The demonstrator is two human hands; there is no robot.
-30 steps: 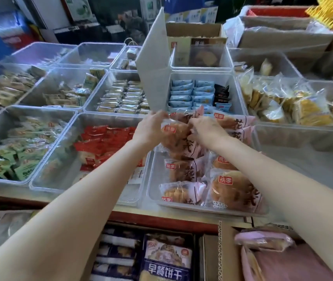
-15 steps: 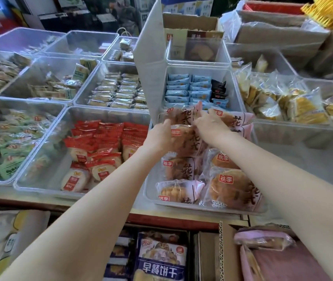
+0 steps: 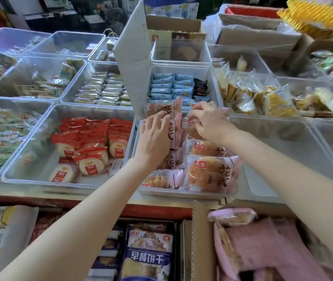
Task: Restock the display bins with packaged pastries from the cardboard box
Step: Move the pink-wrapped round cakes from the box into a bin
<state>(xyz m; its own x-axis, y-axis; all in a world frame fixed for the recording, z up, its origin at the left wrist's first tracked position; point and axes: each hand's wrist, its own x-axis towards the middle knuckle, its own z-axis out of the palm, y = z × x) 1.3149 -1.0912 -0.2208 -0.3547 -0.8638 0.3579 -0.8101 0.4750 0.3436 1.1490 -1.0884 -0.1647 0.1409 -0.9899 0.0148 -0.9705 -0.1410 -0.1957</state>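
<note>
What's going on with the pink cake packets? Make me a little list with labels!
Place: shop display of clear plastic bins
Pink pastry packets: lying in the middle front bin
Left hand: fingers on an upright pink packet
Right hand: pinching a clear packet edge at the back of that bin
Cardboard box: open, lower right, more pink packets inside
Neighbour bin, left: red packets
Neighbour bin, right: looks nearly bare
</note>
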